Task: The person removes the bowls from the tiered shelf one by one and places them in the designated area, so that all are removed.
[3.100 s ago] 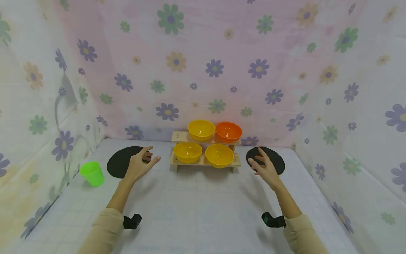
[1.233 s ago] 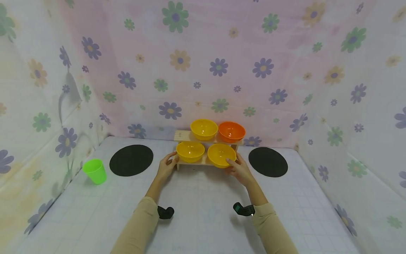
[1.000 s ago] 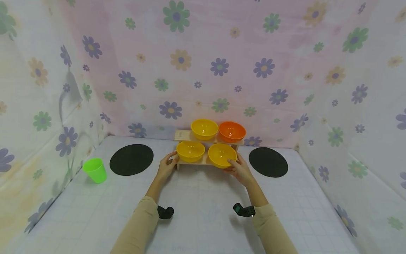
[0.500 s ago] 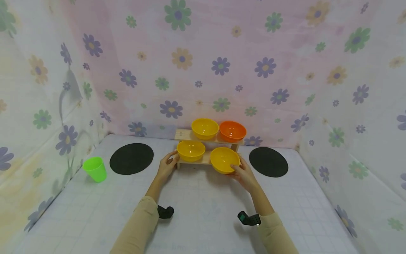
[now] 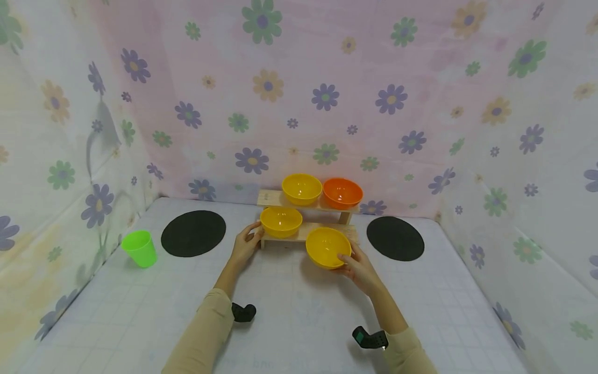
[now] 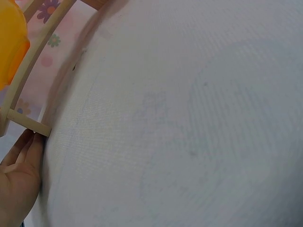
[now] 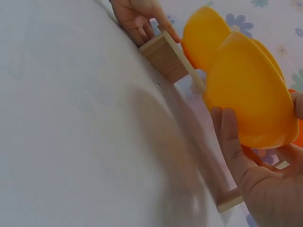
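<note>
My right hand [image 5: 359,267] holds a yellow bowl [image 5: 327,248], thumb on its inner side and fingers under it. The bowl is tilted, in front of the lower shelf. In the right wrist view the fingers [image 7: 230,137] spread against the bowl's underside. My left hand [image 5: 245,246] grips the left end of a two-tier wooden rack [image 5: 306,228], fingers at its end leg, as the left wrist view also shows. Beside that hand a second yellow bowl [image 5: 281,222] sits on the lower shelf. Another yellow bowl [image 5: 301,189] and an orange bowl [image 5: 343,193] stand on the upper shelf.
A black round mat [image 5: 193,233] lies left of the rack and another black mat [image 5: 395,238] lies right of it. A green cup [image 5: 140,249] stands at the far left. Flowered cloth walls [image 5: 210,104] enclose the white-covered table [image 5: 289,322] at back and sides.
Both hands came in from the sides to the rack. The right hand took the lower right yellow bowl and drew it forward off the shelf. The left hand stays at the rack's left end.
</note>
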A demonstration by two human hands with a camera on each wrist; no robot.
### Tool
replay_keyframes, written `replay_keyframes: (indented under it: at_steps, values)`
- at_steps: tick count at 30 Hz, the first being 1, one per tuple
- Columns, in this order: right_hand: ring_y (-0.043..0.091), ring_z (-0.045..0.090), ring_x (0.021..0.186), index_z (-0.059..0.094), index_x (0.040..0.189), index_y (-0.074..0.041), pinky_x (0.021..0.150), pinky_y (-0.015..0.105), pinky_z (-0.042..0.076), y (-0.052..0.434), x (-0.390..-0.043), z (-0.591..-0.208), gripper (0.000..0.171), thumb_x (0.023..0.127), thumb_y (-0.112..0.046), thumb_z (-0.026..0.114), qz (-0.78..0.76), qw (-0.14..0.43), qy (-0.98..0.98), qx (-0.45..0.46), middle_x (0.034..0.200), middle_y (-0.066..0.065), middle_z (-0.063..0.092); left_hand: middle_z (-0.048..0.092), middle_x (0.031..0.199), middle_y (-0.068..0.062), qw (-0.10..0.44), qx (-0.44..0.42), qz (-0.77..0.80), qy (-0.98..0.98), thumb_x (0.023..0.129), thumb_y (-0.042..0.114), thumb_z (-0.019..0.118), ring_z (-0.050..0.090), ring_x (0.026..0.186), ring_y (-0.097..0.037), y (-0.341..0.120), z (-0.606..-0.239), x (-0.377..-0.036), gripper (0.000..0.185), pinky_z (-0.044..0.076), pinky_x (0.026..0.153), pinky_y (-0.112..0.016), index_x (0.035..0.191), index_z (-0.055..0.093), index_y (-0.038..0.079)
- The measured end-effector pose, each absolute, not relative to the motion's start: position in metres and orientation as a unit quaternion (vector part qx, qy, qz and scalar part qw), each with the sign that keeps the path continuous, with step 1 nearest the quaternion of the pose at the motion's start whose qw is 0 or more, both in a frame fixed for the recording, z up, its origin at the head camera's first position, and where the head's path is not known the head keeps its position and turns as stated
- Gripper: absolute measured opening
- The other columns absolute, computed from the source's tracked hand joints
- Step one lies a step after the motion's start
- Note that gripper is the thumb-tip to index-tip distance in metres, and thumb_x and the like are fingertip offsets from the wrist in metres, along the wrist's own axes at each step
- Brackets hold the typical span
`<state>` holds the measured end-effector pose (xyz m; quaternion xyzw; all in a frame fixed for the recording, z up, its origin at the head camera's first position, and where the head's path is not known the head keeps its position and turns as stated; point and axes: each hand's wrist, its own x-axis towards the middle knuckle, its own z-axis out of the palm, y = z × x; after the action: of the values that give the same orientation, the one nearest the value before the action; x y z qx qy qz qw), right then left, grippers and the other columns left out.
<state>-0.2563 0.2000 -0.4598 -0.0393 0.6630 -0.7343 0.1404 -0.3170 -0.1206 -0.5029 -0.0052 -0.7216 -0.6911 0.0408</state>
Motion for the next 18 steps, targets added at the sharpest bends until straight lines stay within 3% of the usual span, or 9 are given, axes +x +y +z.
replay_keyframes:
  at_steps: [18]
  values:
    - [0.019,0.062,0.092,0.018,0.149,-0.007,0.081,0.033,0.055,0.182,-0.246,-0.476,0.063,0.094,-0.006,0.049,-0.721,0.15,0.672,-0.074,0.149,0.026,0.022,0.049,0.135,-0.021,0.048,-0.021,-0.691,-0.721,0.095,0.008,0.052,0.052,0.117,-0.032,-0.122,-0.505,-0.316,0.041,0.048,0.094,-0.036,0.135,0.049,0.005]
